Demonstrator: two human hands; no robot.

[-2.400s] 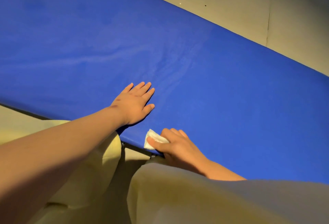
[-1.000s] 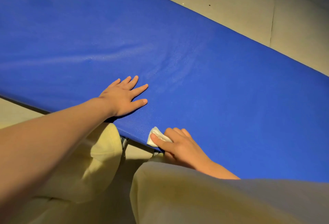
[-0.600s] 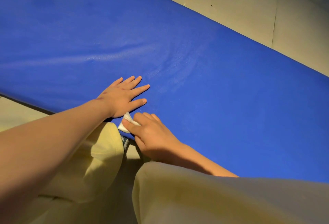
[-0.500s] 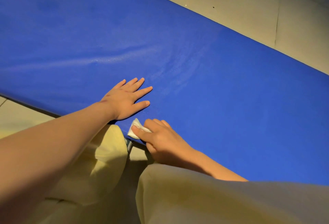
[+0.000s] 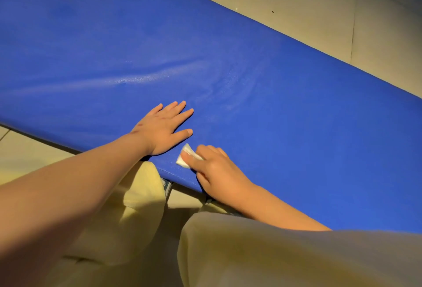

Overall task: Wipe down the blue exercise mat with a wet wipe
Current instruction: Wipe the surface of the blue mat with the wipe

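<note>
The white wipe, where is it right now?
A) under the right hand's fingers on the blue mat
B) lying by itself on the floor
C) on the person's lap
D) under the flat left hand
A: the wipe peeks out from under the curled fingers of the right hand, near the front edge of the blue mat, while the left hand lies flat beside it with no wipe showing.

Wipe [image 5: 185, 156] on mat's [image 5: 285, 115] near edge — right of left hand [image 5: 163, 128].
</note>
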